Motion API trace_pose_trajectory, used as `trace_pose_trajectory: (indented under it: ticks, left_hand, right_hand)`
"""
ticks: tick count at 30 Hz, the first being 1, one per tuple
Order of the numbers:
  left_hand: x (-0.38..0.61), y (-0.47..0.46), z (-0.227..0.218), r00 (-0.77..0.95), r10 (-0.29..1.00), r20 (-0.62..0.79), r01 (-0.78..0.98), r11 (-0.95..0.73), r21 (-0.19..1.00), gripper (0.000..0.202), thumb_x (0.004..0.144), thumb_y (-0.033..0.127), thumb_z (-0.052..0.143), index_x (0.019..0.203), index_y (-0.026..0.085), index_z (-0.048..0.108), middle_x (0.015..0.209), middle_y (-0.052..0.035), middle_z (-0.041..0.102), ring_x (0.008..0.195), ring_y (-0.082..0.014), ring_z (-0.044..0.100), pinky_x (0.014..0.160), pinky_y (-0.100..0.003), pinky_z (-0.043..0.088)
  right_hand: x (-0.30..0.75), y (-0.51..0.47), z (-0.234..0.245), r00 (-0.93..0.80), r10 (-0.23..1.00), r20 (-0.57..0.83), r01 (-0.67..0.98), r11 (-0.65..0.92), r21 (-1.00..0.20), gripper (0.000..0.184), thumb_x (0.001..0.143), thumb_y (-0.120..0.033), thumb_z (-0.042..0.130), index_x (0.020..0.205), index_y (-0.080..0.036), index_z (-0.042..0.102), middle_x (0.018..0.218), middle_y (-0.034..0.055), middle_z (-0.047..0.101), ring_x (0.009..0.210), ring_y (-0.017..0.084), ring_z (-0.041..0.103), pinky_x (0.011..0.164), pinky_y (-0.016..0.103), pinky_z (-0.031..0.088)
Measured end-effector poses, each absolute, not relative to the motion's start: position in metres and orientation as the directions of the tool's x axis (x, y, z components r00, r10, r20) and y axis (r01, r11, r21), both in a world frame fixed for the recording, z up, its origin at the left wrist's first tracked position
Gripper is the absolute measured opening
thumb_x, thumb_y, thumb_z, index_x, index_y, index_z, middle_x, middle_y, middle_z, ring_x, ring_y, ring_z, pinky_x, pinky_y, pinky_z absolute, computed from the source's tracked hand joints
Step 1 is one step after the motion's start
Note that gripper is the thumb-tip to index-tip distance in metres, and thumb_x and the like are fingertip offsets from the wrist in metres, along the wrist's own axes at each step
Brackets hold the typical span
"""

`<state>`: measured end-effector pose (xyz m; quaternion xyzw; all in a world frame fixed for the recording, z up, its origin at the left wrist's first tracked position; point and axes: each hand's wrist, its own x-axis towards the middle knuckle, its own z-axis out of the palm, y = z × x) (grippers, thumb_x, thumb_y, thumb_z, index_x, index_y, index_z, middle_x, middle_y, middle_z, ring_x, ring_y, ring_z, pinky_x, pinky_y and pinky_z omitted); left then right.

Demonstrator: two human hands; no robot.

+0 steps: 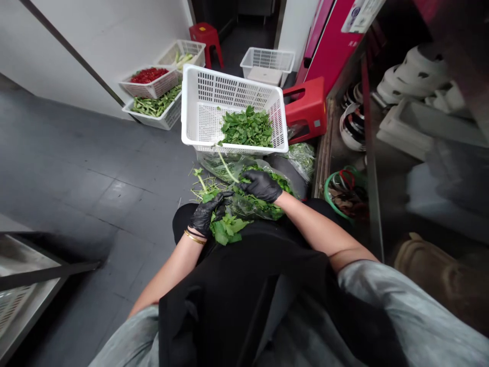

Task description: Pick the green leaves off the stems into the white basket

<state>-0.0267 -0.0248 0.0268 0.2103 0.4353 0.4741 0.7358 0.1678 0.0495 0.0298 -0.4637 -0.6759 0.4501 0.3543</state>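
Both hands wear black gloves. My left hand (209, 213) is closed around a bunch of leafy greens (228, 229), whose leaves hang down over my lap and whose stem end points away from me. My right hand (260, 185) is closed on a pale green stem (226, 165) that sticks up toward the basket. Under and beside my right hand lies a clear plastic bag (248, 206) with more greens in it. Just beyond my hands stands a white perforated basket (194, 107) holding a heap of picked leaves (247, 127). Loose thin stems (206, 186) lie beyond my left hand.
White baskets at the back left hold red chillies (148, 75) and green beans (155, 104). Red stools (305, 109) stand right of the basket and at the back. A shelf with stacked containers (412, 76) runs along the right. A metal rack (34, 285) is at lower left.
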Motion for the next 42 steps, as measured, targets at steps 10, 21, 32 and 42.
trace_pose_trajectory:
  ticks: [10,21,32,42]
  left_hand:
    - [-0.021,-0.019,0.027,0.209,0.854,-0.477,-0.506,0.512,0.694,0.022,0.065,0.028,0.079,0.07,0.012,0.065,0.05,0.0043,0.049,0.038,-0.0032,0.036,0.035,-0.017,0.029]
    - [-0.051,-0.001,0.017,-0.122,0.868,-0.482,-0.593,0.325,0.737,0.023,0.078,0.027,0.065,0.096,0.014,0.071,0.056,0.0015,0.06,0.041,-0.0064,0.049,0.038,-0.017,0.038]
    - [-0.041,0.016,0.004,-0.022,0.857,-0.514,-0.764,0.317,0.562,0.031,0.083,0.026,0.056,0.109,0.014,0.069,0.092,-0.0101,0.074,0.089,-0.0223,0.07,0.081,-0.036,0.056]
    - [-0.061,0.043,-0.006,-0.024,0.875,-0.483,-0.762,0.296,0.575,0.035,0.088,0.03,0.049,0.114,0.014,0.067,0.107,-0.0128,0.071,0.098,-0.0224,0.067,0.083,-0.036,0.055]
  right_hand:
    - [0.155,0.013,0.013,-0.548,0.836,-0.024,0.195,0.101,-0.976,0.03,0.063,-0.04,0.075,0.076,-0.014,0.067,0.073,0.0019,0.067,0.064,0.013,0.062,0.058,0.022,0.048]
    - [0.144,0.036,0.002,-0.219,0.918,-0.332,-0.208,-0.376,-0.903,0.041,0.058,-0.043,0.08,0.07,-0.017,0.051,0.053,-0.0039,0.058,0.038,0.008,0.05,0.036,0.02,0.041]
    - [0.079,0.058,-0.019,-0.518,0.849,-0.106,0.509,0.206,-0.836,0.043,0.073,-0.042,0.074,0.106,-0.016,0.066,0.104,0.0086,0.069,0.093,0.02,0.064,0.082,0.029,0.048]
    - [0.078,0.087,-0.038,-0.614,0.788,-0.049,0.561,0.391,-0.729,0.02,0.084,-0.027,0.063,0.1,-0.016,0.068,0.103,0.0097,0.07,0.097,0.02,0.063,0.084,0.027,0.047]
